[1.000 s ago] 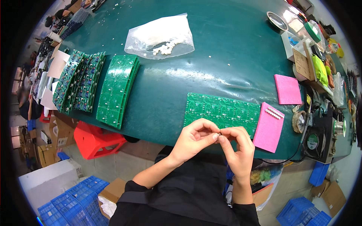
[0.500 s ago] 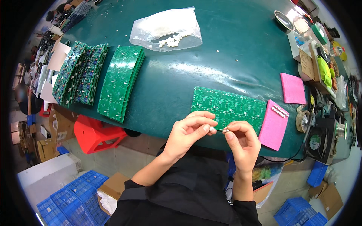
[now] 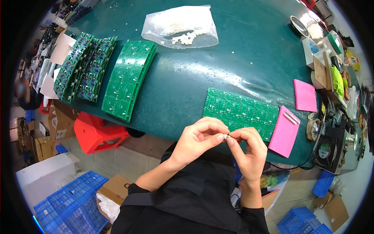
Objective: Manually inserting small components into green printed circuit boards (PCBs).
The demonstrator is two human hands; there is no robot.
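Observation:
My left hand (image 3: 200,137) pinches a small white plastic piece (image 3: 225,136) between thumb and forefinger. Facing it, my right hand (image 3: 249,150) is closed at the fingertips on a tiny part mostly hidden by the fingers. Both sets of fingertips almost meet at the white piece, above the near edge of a bare green circuit board panel (image 3: 241,111). To the right of that panel lies a pink foam pad (image 3: 283,134), bearing two short rows of small white round parts (image 3: 291,117). A clear bag (image 3: 179,25) with loose white pieces (image 3: 187,38) lies at the back.
Stacked bare circuit boards (image 3: 128,78) stand left of centre, beside populated boards (image 3: 93,70). A second pink pad (image 3: 305,95), a solder spool (image 3: 351,140) and a black fan unit (image 3: 325,150) sit at right. A red stool (image 3: 97,132) and blue crates (image 3: 70,202) are below the table.
My hands have come closer together; the thin-leaded part that showed between them is now mostly covered by fingers at the white piece. The view has shifted slightly.

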